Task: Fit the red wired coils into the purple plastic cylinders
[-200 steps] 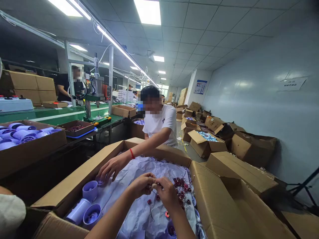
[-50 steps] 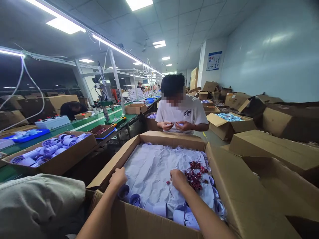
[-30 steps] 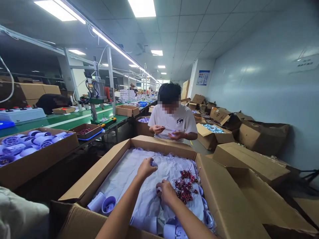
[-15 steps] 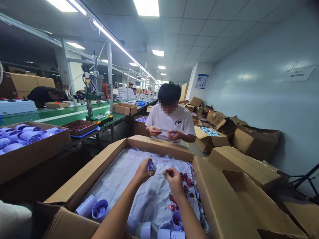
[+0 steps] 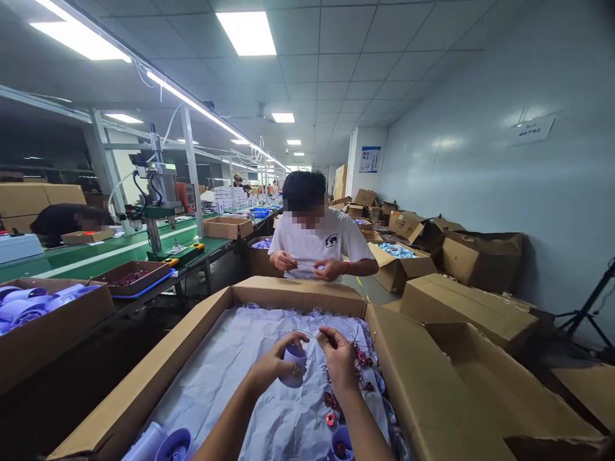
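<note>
My left hand [image 5: 268, 367] is closed around a small purple plastic cup [image 5: 294, 367], held upright above the white paper. To its right, my right hand [image 5: 339, 362] pinches the end of a thin wire [image 5: 307, 333], which runs across to my left fingertips over the cup. Where the wire's other end goes is hidden. Beside and below my right hand lie several small red round parts with thin wires [image 5: 330, 401]. Near the bottom edge stands another purple cup [image 5: 342, 434] with a reddish part inside.
White paper [image 5: 202, 378] covers the contents of a large cardboard box [image 5: 298, 289]. More purple cups [image 5: 173, 443] lie at its lower left. Across the box a person in a white shirt [image 5: 312, 238] handles small parts. A press machine [image 5: 161, 192] stands on the green bench [image 5: 129, 241].
My left hand has turned the purple cup from tilted, with its inside showing, to upright. A thin wire now shows between my hands. The camera view has shifted.
</note>
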Demonstrator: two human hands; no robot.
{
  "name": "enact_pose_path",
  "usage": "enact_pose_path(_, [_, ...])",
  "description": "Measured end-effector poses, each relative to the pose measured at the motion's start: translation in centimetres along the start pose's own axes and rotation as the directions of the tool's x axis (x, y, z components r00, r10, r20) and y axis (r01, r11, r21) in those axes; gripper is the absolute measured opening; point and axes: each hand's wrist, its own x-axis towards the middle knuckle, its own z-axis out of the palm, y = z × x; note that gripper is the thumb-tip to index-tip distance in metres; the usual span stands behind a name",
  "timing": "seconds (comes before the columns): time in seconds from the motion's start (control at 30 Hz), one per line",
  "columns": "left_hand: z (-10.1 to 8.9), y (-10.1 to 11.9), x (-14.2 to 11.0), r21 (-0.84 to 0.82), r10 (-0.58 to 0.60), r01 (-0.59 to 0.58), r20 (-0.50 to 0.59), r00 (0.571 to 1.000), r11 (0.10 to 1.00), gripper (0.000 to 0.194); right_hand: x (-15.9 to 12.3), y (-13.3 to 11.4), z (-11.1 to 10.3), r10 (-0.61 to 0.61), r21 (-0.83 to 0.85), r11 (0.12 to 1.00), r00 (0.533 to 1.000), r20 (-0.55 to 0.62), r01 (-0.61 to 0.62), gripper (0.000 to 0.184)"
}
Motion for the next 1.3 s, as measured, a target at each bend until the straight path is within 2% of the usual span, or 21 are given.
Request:
enact_pose_path(0.07, [0.0, 0.4, -0.2, -0.066, 0.019, -0.017, 0.034, 0.999, 0.998, 0.035, 0.0, 0.2, 0.1, 0.017, 0.014, 1.0, 1.0, -0.003, -0.017, 0.031])
enact_pose_path(0.17, [0.0, 1.0, -0.3, -0.144, -0.015, 0.025, 0.076, 0.997, 0.989, 0.056, 0.0, 0.5, 0.2, 0.061, 0.017, 0.998, 0.998, 0.009, -0.061, 0.03])
enact_pose_path(0.33, [-0.3, 1.0, -0.1, -0.293, -0.037, 0.057, 0.074, 0.997, 0.955, 0.076, -0.3, 0.6, 0.6, 0.157, 0.087, 0.983, 0.985, 0.072, -0.163, 0.032])
enact_pose_path(0.5, [-0.4, 0.7, 0.2, -0.366, -0.024, 0.025, 0.006, 1.0, 0.93, 0.071, -0.7, -0.2, 1.0, 0.22, 0.262, 0.931, 0.964, 0.149, -0.253, 0.031])
enact_pose_path(0.67, [-0.4, 0.5, 0.3, -0.397, -0.033, 0.02, -0.026, 0.999, 0.918, 0.07, -1.0, -0.1, 0.9, 0.257, 0.419, 0.857, 0.954, 0.156, -0.3, 0.026])
enact_pose_path(0.8, [-0.1, 0.4, 0.3, -0.388, -0.041, 0.032, -0.015, 0.999, 0.921, 0.07, -1.0, 0.6, 0.7, 0.251, 0.418, 0.863, 0.958, 0.137, -0.285, 0.02])
enact_pose_path(0.93, [0.0, 0.5, 0.5, -0.396, -0.053, 0.044, -0.013, 0.999, 0.917, 0.071, -0.9, 0.8, 0.7, 0.283, 0.43, 0.848, 0.95, 0.128, -0.311, 0.024])
enact_pose_path(1.07, [-0.1, 0.5, 0.6, -0.421, -0.079, 0.051, -0.048, 0.996, 0.906, 0.069, -1.0, 0.7, 0.8, 0.332, 0.434, 0.815, 0.923, 0.194, -0.384, 0.029])
enact_pose_path(1.3, [-0.3, 0.5, 0.7, -0.395, -0.121, 0.075, -0.093, 0.988, 0.916, 0.067, -1.4, 0.5, 0.9, 0.328, 0.406, 0.815, 0.907, 0.266, -0.414, 0.035])
